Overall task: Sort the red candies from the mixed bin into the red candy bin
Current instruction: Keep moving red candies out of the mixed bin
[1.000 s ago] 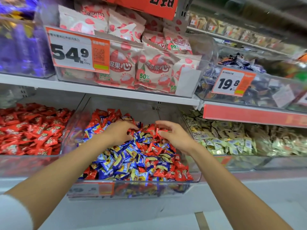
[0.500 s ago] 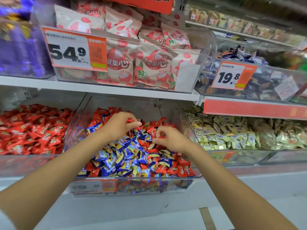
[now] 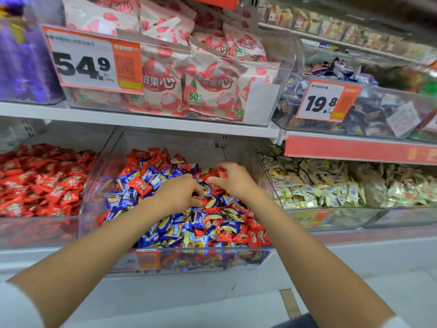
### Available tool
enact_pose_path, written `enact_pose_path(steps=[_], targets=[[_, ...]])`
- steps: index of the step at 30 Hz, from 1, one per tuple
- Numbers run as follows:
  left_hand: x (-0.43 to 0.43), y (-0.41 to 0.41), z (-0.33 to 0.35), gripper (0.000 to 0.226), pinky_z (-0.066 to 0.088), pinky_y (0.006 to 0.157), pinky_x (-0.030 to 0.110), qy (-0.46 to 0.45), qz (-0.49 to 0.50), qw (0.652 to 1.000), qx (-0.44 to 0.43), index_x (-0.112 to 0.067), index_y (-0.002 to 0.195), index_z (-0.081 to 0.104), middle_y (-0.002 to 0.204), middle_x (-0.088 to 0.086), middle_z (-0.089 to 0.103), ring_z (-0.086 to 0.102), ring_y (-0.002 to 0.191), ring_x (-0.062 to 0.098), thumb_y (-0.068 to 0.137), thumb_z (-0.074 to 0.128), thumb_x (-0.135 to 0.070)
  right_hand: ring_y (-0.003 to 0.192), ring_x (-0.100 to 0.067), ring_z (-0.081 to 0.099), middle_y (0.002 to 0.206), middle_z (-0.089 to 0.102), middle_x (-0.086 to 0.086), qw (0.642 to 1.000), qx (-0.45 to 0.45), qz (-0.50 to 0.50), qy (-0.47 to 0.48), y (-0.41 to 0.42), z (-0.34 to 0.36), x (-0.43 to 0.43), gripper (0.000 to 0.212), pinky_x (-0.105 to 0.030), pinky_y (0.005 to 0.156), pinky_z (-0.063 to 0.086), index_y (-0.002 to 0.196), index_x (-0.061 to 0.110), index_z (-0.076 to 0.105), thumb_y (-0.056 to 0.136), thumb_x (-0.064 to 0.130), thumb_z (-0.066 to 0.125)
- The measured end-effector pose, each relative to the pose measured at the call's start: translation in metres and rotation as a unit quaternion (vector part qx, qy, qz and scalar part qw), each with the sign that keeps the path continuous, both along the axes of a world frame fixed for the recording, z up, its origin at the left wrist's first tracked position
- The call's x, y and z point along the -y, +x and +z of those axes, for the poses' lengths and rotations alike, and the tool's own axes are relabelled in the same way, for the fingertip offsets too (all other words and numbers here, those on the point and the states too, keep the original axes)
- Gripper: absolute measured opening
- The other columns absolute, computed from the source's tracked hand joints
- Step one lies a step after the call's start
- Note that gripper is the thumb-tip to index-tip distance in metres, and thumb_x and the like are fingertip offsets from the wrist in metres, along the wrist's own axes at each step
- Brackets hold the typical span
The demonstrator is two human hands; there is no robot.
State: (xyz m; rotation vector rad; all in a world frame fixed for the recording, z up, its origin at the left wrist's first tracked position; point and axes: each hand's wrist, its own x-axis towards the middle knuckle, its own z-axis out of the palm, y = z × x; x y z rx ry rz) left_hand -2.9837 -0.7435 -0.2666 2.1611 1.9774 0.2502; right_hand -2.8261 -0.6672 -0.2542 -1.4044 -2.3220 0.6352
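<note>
The left hand (image 3: 177,192), raised half a second ago, has been lowered with fingers curled into the pile; whether a sweet is gripped cannot be told. A red candy (image 3: 221,173) is pinched at the curled fingertips of the right hand (image 3: 236,179), now drawn close beside it. Both are pictured mid-pile in the mixed bin (image 3: 236,259). Nothing is yet being carried to the red candy bin (image 3: 35,230) at left, so gathering is judged still under way
</note>
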Motion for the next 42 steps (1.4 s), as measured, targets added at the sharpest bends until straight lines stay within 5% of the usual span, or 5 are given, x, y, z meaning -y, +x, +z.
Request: enact_pose_path(steps=[10, 16, 29, 38, 42], targets=[[0.01, -0.019, 0.007, 0.004, 0.045, 0.082, 0.034, 0.073, -0.021, 0.962, 0.263, -0.027, 0.094, 0.063, 0.098, -0.015, 0.06, 0.059, 0.088, 0.012, 0.092, 0.061, -0.028, 0.106, -0.018, 0.055, 0.112, 0.055, 0.001, 1.0, -0.025, 0.001, -0.017, 0.004, 0.0, -0.002, 0.028, -0.037, 0.092, 0.048, 0.107, 0.013, 0.058, 0.087, 0.029, 0.068], [0.037, -0.034, 0.033, 0.031, 0.04, 0.086, 0.028, 0.111, 0.018, 0.967, 0.228, -0.026, 0.124, 0.056, 0.116, -0.015, 0.054, 0.053, 0.106, 0.01, 0.095, 0.054, -0.035, 0.073, -0.012, 0.063, 0.084, 0.068, 0.002, 0.991, -0.123, 0.032, -0.045, 0.013, 0.026, 0.036, 0.018, -0.029, 0.069, 0.051, 0.103, 0.015, 0.066, 0.091, 0.028, 0.064], [0.154, -0.219, 0.04, 0.014, 0.031, 0.07, 0.026, 0.234, 0.202, 0.933, 0.182, -0.011, 0.102, 0.065, 0.084, -0.003, 0.06, 0.058, 0.082, 0.019, 0.088, 0.065, -0.016, 0.055, 0.002, 0.048, 0.071, 0.057, 0.01, 0.966, -0.151, 0.208, -0.006, -0.149, 0.062, 0.137, 0.01, -0.017, 0.058, 0.039, 0.092, 0.022, 0.059, 0.088, 0.023, 0.068], [0.161, -0.306, 0.025, 0.063, 0.011, 0.114, 0.05, 0.111, 0.36, 0.923, 0.076, -0.036, 0.143, 0.036, 0.157, 0.004, 0.022, 0.007, 0.146, 0.033, 0.087, 0.049, -0.062, 0.122, -0.021, 0.053, 0.133, 0.058, -0.006, 0.964, 0.014, 0.262, 0.039, -0.284, 0.06, 0.124, 0.054, -0.03, 0.101, 0.04, 0.133, 0.012, 0.054, 0.092, 0.048, 0.057], [0.149, -0.273, 0.033, 0.063, 0.008, 0.115, 0.049, 0.116, 0.294, 0.945, 0.079, -0.035, 0.144, 0.032, 0.156, 0.0, 0.022, 0.005, 0.146, 0.029, 0.089, 0.042, -0.063, 0.119, -0.022, 0.056, 0.127, 0.063, -0.006, 0.96, 0.05, 0.242, 0.134, -0.243, 0.06, 0.105, 0.04, -0.031, 0.101, 0.041, 0.124, 0.012, 0.062, 0.092, 0.036, 0.061]])
